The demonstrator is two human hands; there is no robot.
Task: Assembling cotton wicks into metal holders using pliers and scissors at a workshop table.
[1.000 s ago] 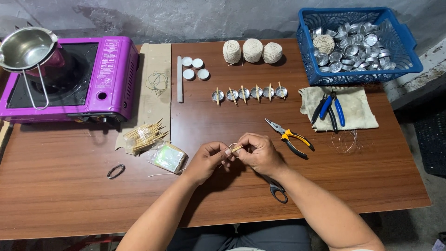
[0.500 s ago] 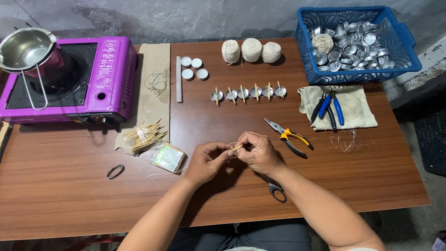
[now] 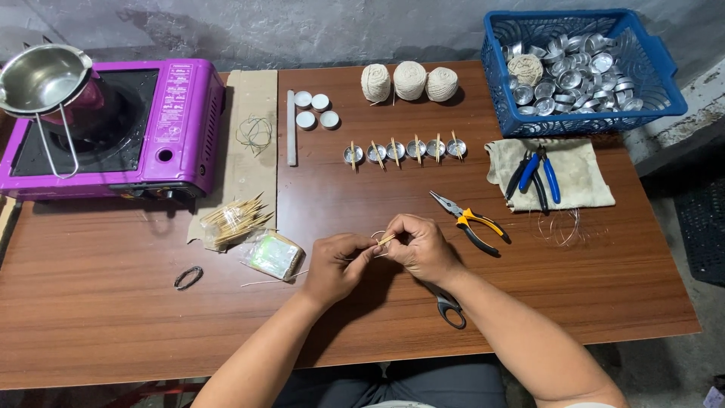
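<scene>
Together both hands (image 3: 381, 253) pinch a toothpick (image 3: 386, 239).

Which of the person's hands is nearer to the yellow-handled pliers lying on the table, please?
Right. The right hand sits just left of the yellow-handled pliers, almost touching them; the left hand is farther left, beyond the right hand.

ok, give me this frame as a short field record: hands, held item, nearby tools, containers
left hand: pinching a small wooden stick together with the right
right hand: on the same stick, fingers curled
nearby tools: yellow-handled pliers, scissors under the right forearm
containers: blue basket of metal cups
stove: purple burner, steel pot on top
</scene>
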